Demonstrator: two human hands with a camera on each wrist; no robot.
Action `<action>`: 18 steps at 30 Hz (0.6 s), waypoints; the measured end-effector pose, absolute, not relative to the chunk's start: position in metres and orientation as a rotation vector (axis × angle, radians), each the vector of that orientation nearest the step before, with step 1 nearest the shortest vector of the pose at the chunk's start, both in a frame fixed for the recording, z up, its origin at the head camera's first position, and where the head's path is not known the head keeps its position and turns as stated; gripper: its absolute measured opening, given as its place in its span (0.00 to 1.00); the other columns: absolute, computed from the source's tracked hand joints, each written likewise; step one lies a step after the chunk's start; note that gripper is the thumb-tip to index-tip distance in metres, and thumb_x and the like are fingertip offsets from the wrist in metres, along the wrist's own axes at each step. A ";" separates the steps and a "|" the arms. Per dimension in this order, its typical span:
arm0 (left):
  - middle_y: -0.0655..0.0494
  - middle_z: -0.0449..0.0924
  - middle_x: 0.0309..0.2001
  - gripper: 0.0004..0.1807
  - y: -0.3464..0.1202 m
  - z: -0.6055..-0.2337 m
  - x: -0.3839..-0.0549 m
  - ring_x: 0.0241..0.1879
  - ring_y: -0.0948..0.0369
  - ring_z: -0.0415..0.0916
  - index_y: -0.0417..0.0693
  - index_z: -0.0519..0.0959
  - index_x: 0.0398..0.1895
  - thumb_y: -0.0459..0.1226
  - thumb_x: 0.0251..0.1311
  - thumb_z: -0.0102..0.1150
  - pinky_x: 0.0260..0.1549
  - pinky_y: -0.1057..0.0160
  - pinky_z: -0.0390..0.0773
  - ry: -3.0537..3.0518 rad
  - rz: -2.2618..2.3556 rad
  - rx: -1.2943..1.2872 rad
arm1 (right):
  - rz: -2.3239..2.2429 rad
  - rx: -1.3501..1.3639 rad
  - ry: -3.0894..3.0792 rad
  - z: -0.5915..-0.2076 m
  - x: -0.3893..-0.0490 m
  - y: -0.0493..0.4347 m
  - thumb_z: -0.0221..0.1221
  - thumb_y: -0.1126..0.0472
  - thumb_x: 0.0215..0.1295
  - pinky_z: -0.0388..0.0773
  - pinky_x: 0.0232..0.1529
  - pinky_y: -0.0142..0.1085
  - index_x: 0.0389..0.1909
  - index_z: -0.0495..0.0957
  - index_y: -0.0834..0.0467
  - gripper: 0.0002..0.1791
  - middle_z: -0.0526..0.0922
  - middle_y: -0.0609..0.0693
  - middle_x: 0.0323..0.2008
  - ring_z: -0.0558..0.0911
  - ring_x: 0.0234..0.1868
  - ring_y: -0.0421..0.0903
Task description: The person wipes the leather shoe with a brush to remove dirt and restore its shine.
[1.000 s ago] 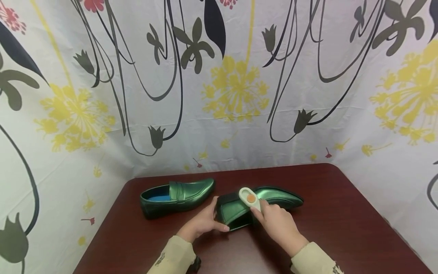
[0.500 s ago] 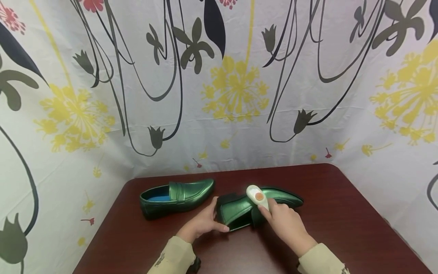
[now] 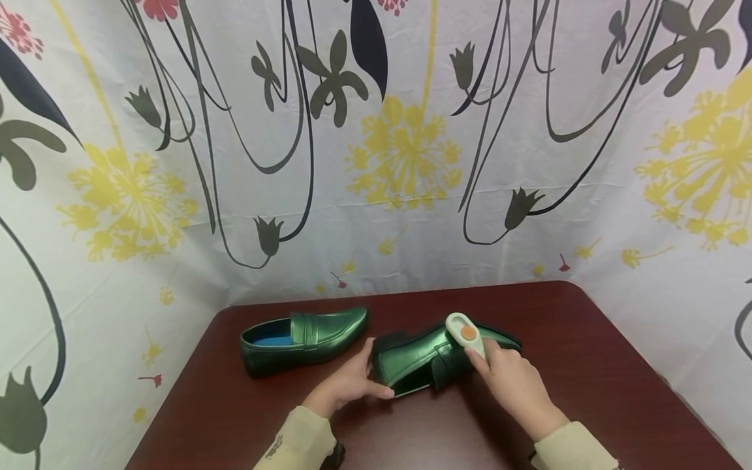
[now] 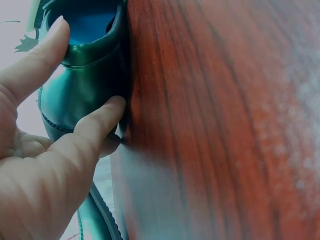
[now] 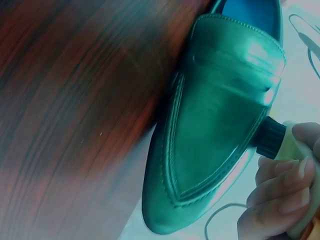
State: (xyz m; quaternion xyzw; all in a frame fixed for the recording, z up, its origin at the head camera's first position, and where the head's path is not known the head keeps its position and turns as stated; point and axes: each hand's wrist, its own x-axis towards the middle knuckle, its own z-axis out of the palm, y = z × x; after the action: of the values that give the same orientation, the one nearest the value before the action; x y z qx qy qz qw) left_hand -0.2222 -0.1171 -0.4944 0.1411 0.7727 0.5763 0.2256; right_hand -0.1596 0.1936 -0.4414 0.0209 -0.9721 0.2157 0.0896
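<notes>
Two hands at lower centre: the left hand (image 3: 348, 384) grips the heel of one glossy green leather-look loafer (image 3: 410, 361), tilted, right of centre; the right hand (image 3: 518, 386) clasps one cream oval-headed brush (image 3: 467, 331), black bristles touching that shoe. One matching blue-lined shoe (image 3: 331, 333) stands centre-left — both unmoved since earlier, the brush shifted rightward, toward the toe.

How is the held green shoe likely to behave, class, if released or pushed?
The held green shoe may rock or tip once released, since it is tilted rather than standing level. Its gloss could make it somewhat slippery. It is probably fairly stiff: the heel shows no obvious dent where it is held.
</notes>
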 end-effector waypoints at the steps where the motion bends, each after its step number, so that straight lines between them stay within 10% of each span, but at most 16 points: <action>1: 0.43 0.34 0.83 0.69 -0.117 -0.495 -0.222 0.79 0.39 0.43 0.45 0.35 0.82 0.30 0.48 0.79 0.73 0.44 0.60 2.131 1.588 0.387 | 0.647 0.056 -2.889 -0.441 -0.159 0.196 0.53 0.43 0.76 0.68 0.16 0.40 0.54 0.74 0.65 0.27 0.81 0.54 0.24 0.76 0.19 0.47; 18: 0.44 0.36 0.83 0.68 -0.119 -0.492 -0.220 0.79 0.38 0.45 0.46 0.35 0.83 0.33 0.48 0.79 0.72 0.44 0.62 2.149 1.563 0.384 | 0.689 -0.051 -2.899 -0.449 -0.151 0.240 0.47 0.37 0.77 0.67 0.19 0.44 0.48 0.72 0.64 0.30 0.75 0.52 0.21 0.76 0.21 0.50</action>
State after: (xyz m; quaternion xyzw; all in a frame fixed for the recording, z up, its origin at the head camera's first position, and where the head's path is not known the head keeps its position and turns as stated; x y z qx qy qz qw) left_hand -0.2205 -0.1191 -0.4924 0.1395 0.7796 0.5671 0.2262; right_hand -0.1505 0.2396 -0.4487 -0.0171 -0.9696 0.2305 0.0806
